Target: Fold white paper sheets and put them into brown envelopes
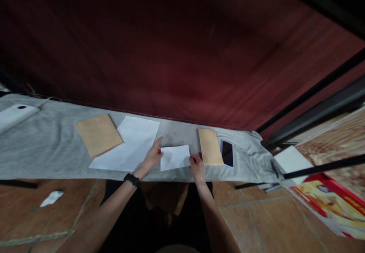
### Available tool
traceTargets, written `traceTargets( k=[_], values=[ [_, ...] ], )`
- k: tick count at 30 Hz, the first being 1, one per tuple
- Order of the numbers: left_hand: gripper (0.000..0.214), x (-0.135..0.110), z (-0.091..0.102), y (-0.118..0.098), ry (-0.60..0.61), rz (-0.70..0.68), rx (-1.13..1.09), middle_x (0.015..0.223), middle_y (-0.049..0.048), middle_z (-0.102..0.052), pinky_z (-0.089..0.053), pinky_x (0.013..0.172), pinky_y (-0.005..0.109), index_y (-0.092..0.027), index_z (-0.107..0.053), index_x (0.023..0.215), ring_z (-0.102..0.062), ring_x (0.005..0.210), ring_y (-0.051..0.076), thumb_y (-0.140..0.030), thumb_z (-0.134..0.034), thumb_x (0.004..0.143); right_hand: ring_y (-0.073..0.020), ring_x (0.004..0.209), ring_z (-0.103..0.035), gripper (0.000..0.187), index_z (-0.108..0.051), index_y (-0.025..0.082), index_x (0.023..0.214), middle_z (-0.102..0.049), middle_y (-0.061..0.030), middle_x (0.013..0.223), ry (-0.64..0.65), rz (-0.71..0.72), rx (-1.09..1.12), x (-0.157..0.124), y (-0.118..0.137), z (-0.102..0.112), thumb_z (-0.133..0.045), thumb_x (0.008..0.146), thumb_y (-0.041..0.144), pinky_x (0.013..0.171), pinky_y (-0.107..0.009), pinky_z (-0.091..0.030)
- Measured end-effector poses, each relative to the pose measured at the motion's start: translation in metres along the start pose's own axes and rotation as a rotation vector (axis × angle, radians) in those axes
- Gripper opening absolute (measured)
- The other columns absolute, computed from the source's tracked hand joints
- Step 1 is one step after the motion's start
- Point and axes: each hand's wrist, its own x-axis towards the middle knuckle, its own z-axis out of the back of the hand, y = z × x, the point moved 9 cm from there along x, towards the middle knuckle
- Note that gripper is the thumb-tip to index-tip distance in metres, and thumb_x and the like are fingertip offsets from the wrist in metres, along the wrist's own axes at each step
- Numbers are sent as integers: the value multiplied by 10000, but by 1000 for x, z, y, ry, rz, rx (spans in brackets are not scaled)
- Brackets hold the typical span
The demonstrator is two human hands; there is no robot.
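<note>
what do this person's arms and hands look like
The left arm and right arm show no sleeves, and neither the left hand nor right hand is gloved. A black band, possibly a watch, circles the left wrist; the right is bare.

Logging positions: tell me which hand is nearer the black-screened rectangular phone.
Right. The right hand is left of the phone, across the narrow brown paper envelope; the left hand is farther left, past the small white rectangular paper.
</note>
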Motion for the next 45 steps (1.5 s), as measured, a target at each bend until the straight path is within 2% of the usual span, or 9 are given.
traceTargets(
  k=[3, 5, 8, 10, 14, 19, 27, 38, 45],
  values=[
    [791, 2, -4, -4, 13, -56, 275, 770, -19, -632, -514, 729, 302, -168, -399, 1509, -608, 688, 164, -45, -500, 734, -196, 832, -689, 126, -693, 227, 877, -736, -26, 850, 5, 51, -132, 0, 3, 1, -590, 805, 231, 766, -270, -509],
    [749, -3, -7, -16, -19, -138, 431, 995, 58, -695, -531, 858, 346, -173, -428, 1495, -664, 878, 201, -26, -469, 762, -196, 824, -689, 135, -696, 222, 871, -735, -33, 840, 11, 71, -221, -1, 6, -1, -574, 821, 192, 764, -265, -492],
    [612, -18, -20, -41, -66, -314, 681, 1391, 159, -580, -443, 1076, 430, -154, -474, 1464, -573, 1247, 269, -72, -452, 858, -196, 818, -693, 156, -692, 212, 899, -737, -42, 840, 21, 91, -334, -3, 8, -6, -554, 845, 162, 740, -253, -479],
    [521, -31, -40, -53, -8, -429, 821, 1531, 161, -461, -356, 1157, 470, -153, -484, 1457, -449, 1395, 291, -162, -434, 939, -194, 830, -697, 169, -688, 206, 934, -739, -46, 852, 28, 105, -395, -4, 10, -8, -544, 863, 156, 730, -243, -475],
    [500, -52, -84, -59, 171, -582, 934, 1612, 112, -362, -224, 1226, 482, -187, -446, 1491, -285, 1505, 265, -342, -397, 1018, -183, 835, -701, 182, -681, 195, 981, -740, -50, 860, 36, 129, -486, -5, 12, -10, -522, 899, 166, 711, -226, -473],
    [507, -58, -105, -47, 244, -579, 972, 1591, 114, -400, -173, 1235, 475, -196, -466, 1485, -284, 1508, 255, -406, -345, 1039, -177, 832, -702, 178, -685, 191, 987, -744, -49, 869, 44, 147, -548, -6, 14, -11, -522, 916, 187, 716, -222, -475],
    [543, -57, -99, -39, 269, -572, 974, 1611, 111, -362, -131, 1243, 458, -216, -432, 1510, -269, 1514, 241, -464, -355, 1033, -169, 821, -709, 207, -690, 195, 1005, -754, -42, 874, 47, 162, -575, -6, 15, -11, -504, 914, 185, 724, -220, -486],
    [570, -56, -60, -23, 193, -476, 900, 1607, 125, -359, -177, 1243, 492, -208, -436, 1507, -284, 1509, 254, -457, -430, 995, -175, 838, -722, 192, -703, 213, 966, -766, -43, 883, 19, 154, -525, -4, 14, -9, -536, 884, 164, 739, -227, -506],
    [635, -63, -45, -21, 113, -449, 897, 1594, 176, -356, -233, 1229, 485, -118, -437, 1500, -315, 1493, 295, -484, -423, 981, -180, 839, -722, 179, -706, 213, 931, -768, -51, 878, 3, 139, -454, -4, 14, -6, -548, 869, 156, 732, -231, -507]
  ],
)
